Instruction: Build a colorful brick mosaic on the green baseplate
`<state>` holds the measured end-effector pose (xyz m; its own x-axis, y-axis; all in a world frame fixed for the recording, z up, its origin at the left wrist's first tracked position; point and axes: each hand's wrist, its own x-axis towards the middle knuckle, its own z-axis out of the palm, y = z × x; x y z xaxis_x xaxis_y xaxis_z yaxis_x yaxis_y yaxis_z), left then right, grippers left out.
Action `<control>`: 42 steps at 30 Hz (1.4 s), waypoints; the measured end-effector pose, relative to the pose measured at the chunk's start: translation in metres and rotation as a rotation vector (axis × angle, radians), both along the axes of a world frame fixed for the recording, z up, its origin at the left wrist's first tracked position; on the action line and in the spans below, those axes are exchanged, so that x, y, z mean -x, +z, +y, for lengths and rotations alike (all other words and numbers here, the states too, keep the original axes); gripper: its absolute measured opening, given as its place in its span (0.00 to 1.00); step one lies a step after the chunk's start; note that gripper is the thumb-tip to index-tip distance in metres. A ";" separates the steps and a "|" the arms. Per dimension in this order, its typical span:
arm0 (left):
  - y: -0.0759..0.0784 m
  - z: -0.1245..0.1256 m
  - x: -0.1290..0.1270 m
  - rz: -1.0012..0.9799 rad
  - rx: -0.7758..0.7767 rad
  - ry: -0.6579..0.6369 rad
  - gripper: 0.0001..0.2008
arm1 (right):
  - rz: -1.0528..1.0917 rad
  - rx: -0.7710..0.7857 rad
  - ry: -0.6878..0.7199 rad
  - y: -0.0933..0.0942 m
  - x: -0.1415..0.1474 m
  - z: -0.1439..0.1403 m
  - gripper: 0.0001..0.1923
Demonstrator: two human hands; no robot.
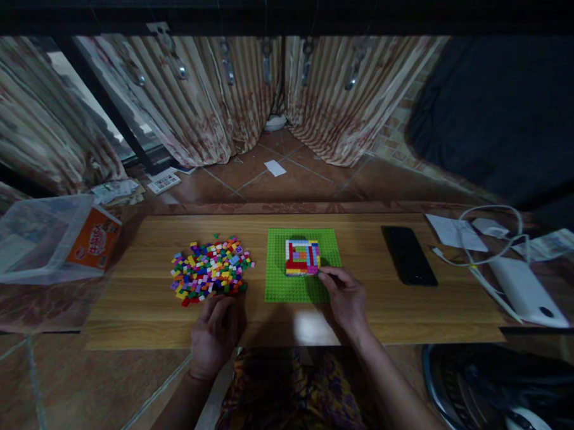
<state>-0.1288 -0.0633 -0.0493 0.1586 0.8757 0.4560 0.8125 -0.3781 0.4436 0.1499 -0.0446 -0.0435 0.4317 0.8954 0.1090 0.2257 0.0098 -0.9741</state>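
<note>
A green studded baseplate (275, 289) lies on the wooden table. On it stands a square build of small toy bricks (302, 259), with red, white, blue, purple and yellow pieces. My right hand (347, 300) is at the build's near right corner, thumb and forefinger pinched together; whatever is between the fingertips is too small to name. A loose heap of many-coloured toy bricks (212, 269) spreads over the table's left part. At the heap's near edge rests my left hand (215, 332), its fingers curled and closed, and their contents are hidden.
A black phone (409, 256) lies on the wooden table (135, 316), right of the baseplate. Further right are a white cable (489, 259), papers and a white power bank (528, 292). A clear plastic box (43, 239) with an orange label stands beyond the table's left end.
</note>
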 end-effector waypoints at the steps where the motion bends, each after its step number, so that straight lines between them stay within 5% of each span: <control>1: 0.000 0.000 0.000 0.003 0.003 -0.003 0.05 | 0.013 0.003 -0.002 0.000 0.001 0.000 0.08; 12: -0.001 0.000 0.000 -0.003 0.008 0.000 0.05 | 0.320 0.187 0.022 0.013 -0.011 0.017 0.15; 19: -0.001 -0.001 0.000 -0.005 0.044 0.010 0.06 | 0.326 0.305 0.097 0.018 -0.019 0.020 0.20; 27: 0.002 -0.001 -0.002 -0.016 0.056 0.016 0.06 | 0.331 0.269 0.099 0.021 -0.018 0.019 0.20; 35: 0.004 -0.002 -0.003 -0.029 0.053 0.017 0.06 | 0.386 0.148 -0.122 0.028 -0.032 0.007 0.17; 42: -0.002 -0.003 -0.002 -0.059 0.046 0.014 0.06 | 0.155 0.123 0.027 0.042 0.005 -0.009 0.11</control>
<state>-0.1266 -0.0661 -0.0517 0.1202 0.8979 0.4234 0.7898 -0.3449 0.5072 0.1446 -0.0536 -0.0012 0.4108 0.9092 -0.0676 0.0742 -0.1072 -0.9915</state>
